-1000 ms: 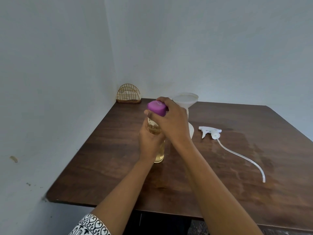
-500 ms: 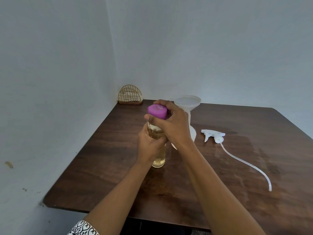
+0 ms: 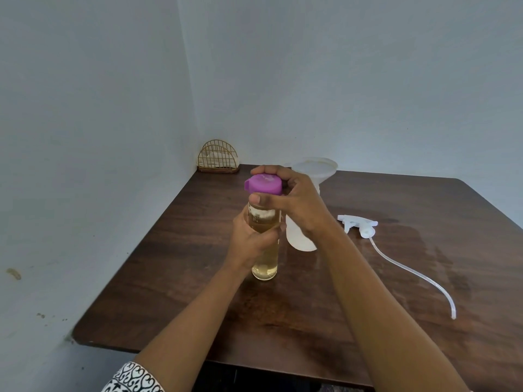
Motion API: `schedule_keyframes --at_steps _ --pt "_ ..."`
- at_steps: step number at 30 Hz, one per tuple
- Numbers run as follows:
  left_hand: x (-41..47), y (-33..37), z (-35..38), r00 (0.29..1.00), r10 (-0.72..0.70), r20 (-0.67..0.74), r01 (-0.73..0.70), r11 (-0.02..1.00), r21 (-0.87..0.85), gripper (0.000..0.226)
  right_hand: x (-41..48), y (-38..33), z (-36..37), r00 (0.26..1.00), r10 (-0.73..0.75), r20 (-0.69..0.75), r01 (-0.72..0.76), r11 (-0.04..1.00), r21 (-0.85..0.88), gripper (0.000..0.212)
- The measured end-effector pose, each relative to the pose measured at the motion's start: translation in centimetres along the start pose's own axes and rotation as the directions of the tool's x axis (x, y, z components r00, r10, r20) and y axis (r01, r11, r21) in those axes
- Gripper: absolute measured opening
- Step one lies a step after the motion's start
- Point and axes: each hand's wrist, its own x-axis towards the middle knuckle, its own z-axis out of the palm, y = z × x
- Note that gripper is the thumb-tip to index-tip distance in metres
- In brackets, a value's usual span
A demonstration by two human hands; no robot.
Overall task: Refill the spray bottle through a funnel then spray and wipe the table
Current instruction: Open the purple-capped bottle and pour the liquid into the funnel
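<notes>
Your L hand (image 3: 249,241) grips the clear bottle (image 3: 264,267) upright on counter (image 3: 396,321); R hand (image 3: 300,207) curls round its purple cap (image 3: 264,184). Funnel (image 3: 314,166) just behind, 1 o'clock.

You have one view only, from the wide-angle camera worn on your head. It looks forward and down across the table (image 3: 169,278), toward the corner (image 3: 188,108) where two walls meet behind the table's far left end. Your left hand (image 3: 249,239) and right hand (image 3: 300,207) stand near the middle of the frame, close to the lens, and your forearms (image 3: 198,321) lie across its lower part. The right side of the table is cut by the frame
</notes>
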Motion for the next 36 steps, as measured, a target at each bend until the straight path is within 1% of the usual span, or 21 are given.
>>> schedule_keyframes --at_steps 3,5,7,9,11,13,14,16,17,19,21,23,25,26,28,29,31,32,33,34,36 --pt "0.1 -0.1 -0.1 1.0 -0.025 0.009 0.025 1.0 0.019 0.053 0.5 -0.3 -1.0 0.984 0.056 0.17 -0.07 0.995 0.077 0.048" --pt "0.2 -0.1 -0.2 0.999 -0.023 0.024 0.023 0.999 0.026 0.056 0.6 -0.3 -1.5 0.961 0.11 0.255 -0.142 0.984 0.11 0.063" --pt "0.1 -0.1 -0.3 0.999 -0.029 0.036 0.028 1.0 0.014 0.057 0.0 -0.7 -2.1 0.952 0.135 0.274 -0.168 0.981 0.102 0.076" --pt "-0.1 -0.2 -0.3 0.999 -0.045 0.025 0.044 0.999 0.009 0.063 -0.9 -1.6 -2.3 0.979 0.099 0.18 -0.112 0.992 0.064 0.074" --pt "-0.1 -0.1 -0.2 0.999 -0.042 0.016 0.042 0.999 -0.007 0.063 -2.0 -2.6 -1.3 0.999 0.032 -0.042 -0.036 0.995 -0.094 0.064" --pt "0.0 -0.3 -0.2 0.999 -0.027 0.042 0.029 0.999 -0.038 0.055 -2.4 -3.0 0.5 0.97 -0.067 -0.236 -0.03 0.922 -0.386 0.061" --pt "0.0 -0.3 -0.2 0.998 -0.016 0.064 0.019 0.998 -0.06 0.052 -2.5 -2.9 1.6 0.956 -0.122 -0.267 -0.031 0.862 -0.507 0.063" --pt "0.0 -0.2 -0.2 0.996 -0.01 0.09 0.018 0.996 -0.093 0.054 -2.3 -2.5 2.9 0.941 -0.185 -0.284 -0.029 0.791 -0.611 0.065" --pt "0.0 -0.2 -0.3 0.996 -0.014 0.092 0.023 0.994 -0.105 0.054 -2.2 -2.4 3.0 0.939 -0.181 -0.291 -0.031 0.799 -0.6 0.064" --pt "0.1 -0.4 -0.3 0.997 -0.017 0.079 0.026 0.994 -0.107 0.05 -1.9 -2.3 2.2 0.957 -0.111 -0.269 -0.026 0.887 -0.46 0.056" --pt "0.2 -0.5 -0.3 0.998 -0.036 0.051 0.04 0.996 -0.08 0.051 -1.8 -2.4 0.8 0.988 -0.009 -0.153 -0.033 0.962 -0.27 0.049" --pt "0.2 -0.4 -0.3 0.998 -0.049 0.037 0.05 0.998 -0.029 0.055 -1.7 -2.5 -0.5 0.997 0.082 0.011 -0.081 0.993 -0.086 0.052" --pt "0.0 -0.4 -0.3 0.998 -0.059 0.037 0.058 0.998 0.008 0.059 -1.7 -2.7 -1.1 0.987 0.127 0.097 -0.124 0.992 -0.03 0.06" --pt "0.0 -0.4 -0.3 0.998 -0.06 0.034 0.059 0.998 0.01 0.061 -1.7 -3.0 -1.2 0.99 0.12 0.076 -0.114 0.99 -0.085 0.061" --pt "0.1 -0.4 -0.3 0.998 -0.05 0.034 0.05 0.999 -0.009 0.058 -1.7 -3.4 -0.6 0.997 0.039 -0.071 -0.06 0.945 -0.322 0.061" --pt "0.1 -0.4 -0.3 0.998 -0.045 0.04 0.046 0.998 -0.033 0.056 -1.7 -3.6 -0.1 0.988 -0.04 -0.148 -0.037 0.876 -0.48 0.059" --pt "0.1 -0.4 -0.3 0.998 -0.028 0.064 0.033 0.997 -0.074 0.052 -1.5 -3.7 1.1 0.962 -0.205 -0.181 -0.015 0.62 -0.785 0.057" --pt "0.1 -0.4 -0.3 0.997 -0.026 0.071 0.031 0.996 -0.081 0.053 -1.4 -3.7 1.6 0.957 -0.244 -0.158 -0.011 0.512 -0.859 0.055" --pt "0.1 -0.4 -0.3 0.997 -0.027 0.074 0.034 0.996 -0.087 0.054 -1.2 -3.8 1.9 0.957 -0.253 -0.143 -0.006 0.473 -0.881 0.052" --pt "0.1 -0.5 -0.3 0.997 -0.03 0.07 0.037 0.995 -0.09 0.054 -1.0 -4.0 1.8 0.962 -0.24 -0.13 0.005 0.493 -0.87 0.048" --pt "0.1 -0.6 -0.4 0.998 -0.042 0.051 0.046 0.996 -0.073 0.053 -0.8 -4.6 0.9 0.988 -0.138 -0.07 0.031 0.619 -0.784 0.04"
